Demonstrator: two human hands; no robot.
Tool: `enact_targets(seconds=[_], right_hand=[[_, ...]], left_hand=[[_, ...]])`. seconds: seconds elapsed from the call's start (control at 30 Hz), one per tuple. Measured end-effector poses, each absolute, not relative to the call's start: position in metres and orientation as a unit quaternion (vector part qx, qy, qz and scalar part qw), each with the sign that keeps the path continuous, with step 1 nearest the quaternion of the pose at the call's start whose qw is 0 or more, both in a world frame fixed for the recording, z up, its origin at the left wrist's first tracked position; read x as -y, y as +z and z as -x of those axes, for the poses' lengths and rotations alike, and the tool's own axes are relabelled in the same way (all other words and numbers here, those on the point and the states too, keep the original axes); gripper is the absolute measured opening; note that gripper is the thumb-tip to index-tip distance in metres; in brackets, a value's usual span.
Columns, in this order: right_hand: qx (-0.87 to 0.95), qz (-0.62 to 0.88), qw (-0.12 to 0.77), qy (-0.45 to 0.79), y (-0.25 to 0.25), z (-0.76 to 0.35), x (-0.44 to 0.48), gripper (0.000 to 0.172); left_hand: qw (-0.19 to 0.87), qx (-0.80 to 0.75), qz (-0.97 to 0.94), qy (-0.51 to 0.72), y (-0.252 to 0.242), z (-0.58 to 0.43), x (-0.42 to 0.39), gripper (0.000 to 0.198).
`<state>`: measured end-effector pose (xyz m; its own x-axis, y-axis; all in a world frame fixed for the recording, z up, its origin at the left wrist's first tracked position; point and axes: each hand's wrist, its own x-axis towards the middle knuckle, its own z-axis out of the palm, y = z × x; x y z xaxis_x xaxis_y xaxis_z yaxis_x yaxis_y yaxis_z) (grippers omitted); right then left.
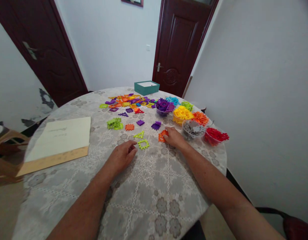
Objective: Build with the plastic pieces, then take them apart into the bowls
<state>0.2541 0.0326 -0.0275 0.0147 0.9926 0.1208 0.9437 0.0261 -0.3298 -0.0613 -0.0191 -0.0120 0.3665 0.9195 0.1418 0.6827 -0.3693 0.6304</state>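
My left hand point(122, 156) rests on the tablecloth, fingers curled, its fingertips right beside a lime-green square frame piece point(143, 144). My right hand point(174, 137) lies over an orange plastic piece point(161, 136), fingers bent down onto it. A lime-green triangle piece point(139, 135) lies just beyond. Purple pieces point(156, 125), an orange square point(129, 127) and a stack of green pieces point(114, 124) sit farther out.
Round table with a patterned cloth point(154, 186). Bowls of sorted pieces stand at the right: purple point(163, 106), yellow point(181, 114), grey point(193, 129), red point(215, 136). A mixed heap point(129, 100), a teal box point(146, 87) and a paper on a board point(59, 136) lie around.
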Motion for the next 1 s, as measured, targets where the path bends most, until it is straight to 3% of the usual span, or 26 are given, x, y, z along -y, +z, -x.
enact_targets(seconds=[0.13,0.27,0.37,0.47,0.63,0.77,1.0], right_hand=[[0.656,0.703,0.254,0.103,-0.041,-0.264,-0.037,0.054],[0.62,0.67,0.378,0.156,-0.044,-0.269,-0.033,0.027],[0.576,0.639,0.43,0.274,-0.038,-0.263,-0.026,0.024],[0.606,0.616,0.376,0.335,-0.035,-0.254,-0.02,0.025],[0.692,0.663,0.244,0.144,-0.038,-0.244,-0.016,0.012],[0.692,0.679,0.225,0.098,-0.04,-0.237,-0.016,0.01],[0.679,0.676,0.234,0.166,-0.031,-0.23,-0.014,0.009]], left_hand=[[0.241,-0.505,-0.793,0.24,-0.014,0.061,0.019,0.04],[0.244,-0.506,-0.79,0.244,-0.014,0.06,0.02,0.038],[0.255,-0.502,-0.787,0.252,-0.014,0.061,0.022,0.036],[0.256,-0.504,-0.782,0.263,-0.015,0.062,0.023,0.034],[0.265,-0.499,-0.773,0.288,-0.013,0.063,0.025,0.032],[0.276,-0.494,-0.768,0.3,-0.01,0.063,0.027,0.03],[0.273,-0.497,-0.775,0.28,-0.009,0.061,0.027,0.033]])
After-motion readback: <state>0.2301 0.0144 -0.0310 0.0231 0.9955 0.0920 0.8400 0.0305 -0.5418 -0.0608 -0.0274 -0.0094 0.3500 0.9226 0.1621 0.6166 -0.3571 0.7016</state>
